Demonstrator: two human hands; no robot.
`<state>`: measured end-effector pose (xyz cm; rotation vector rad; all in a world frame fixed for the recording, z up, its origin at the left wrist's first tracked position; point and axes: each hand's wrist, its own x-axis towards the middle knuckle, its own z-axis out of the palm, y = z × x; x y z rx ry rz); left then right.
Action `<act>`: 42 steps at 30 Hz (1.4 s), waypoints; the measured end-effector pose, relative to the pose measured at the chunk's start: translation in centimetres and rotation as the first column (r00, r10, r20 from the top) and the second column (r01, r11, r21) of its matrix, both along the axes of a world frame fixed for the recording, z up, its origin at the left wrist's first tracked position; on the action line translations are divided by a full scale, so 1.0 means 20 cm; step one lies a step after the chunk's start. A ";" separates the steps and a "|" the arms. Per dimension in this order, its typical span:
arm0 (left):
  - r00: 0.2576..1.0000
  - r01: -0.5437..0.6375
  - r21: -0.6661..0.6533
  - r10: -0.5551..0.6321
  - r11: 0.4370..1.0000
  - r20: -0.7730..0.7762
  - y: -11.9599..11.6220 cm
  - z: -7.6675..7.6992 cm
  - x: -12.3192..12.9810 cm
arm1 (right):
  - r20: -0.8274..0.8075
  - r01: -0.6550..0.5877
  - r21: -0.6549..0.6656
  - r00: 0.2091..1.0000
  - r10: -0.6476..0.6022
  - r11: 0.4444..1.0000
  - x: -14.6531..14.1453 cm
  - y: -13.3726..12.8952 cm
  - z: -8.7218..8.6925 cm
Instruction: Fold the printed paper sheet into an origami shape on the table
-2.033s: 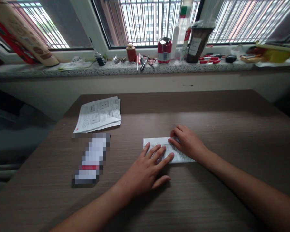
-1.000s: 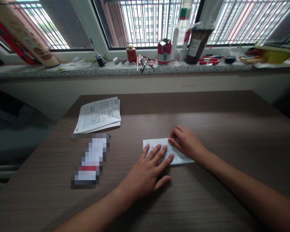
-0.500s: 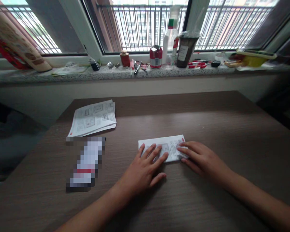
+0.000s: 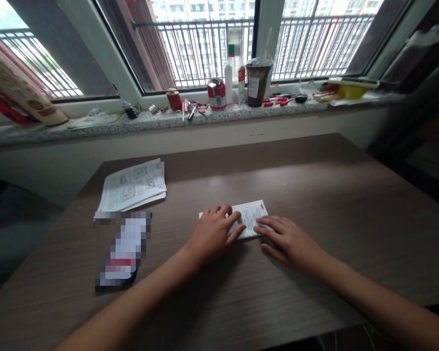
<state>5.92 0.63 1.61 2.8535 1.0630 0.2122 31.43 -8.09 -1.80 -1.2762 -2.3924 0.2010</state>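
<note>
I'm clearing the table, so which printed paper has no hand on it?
The larger one, back left; the left hand and right hand touch the smaller one.

2 bare hands, both palm down, near each other but apart. Left hand (image 4: 212, 233): fingers bent at the knuckles, thumb out toward the right fingertips, left forearm (image 4: 139, 296) slanting back to the near left of its grip. Right hand (image 4: 290, 241): flatter, fingers loosely extended toward the left thumb, own thumb on the near side of the fingers, right forearm (image 4: 373, 292) running back and right.
</note>
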 end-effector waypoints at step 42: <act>0.605 0.071 -0.734 0.556 0.676 0.570 -0.01 -0.04 -0.15 | -0.684 -0.129 -0.700 0.406 -0.606 0.703 -0.20 0.24 0.11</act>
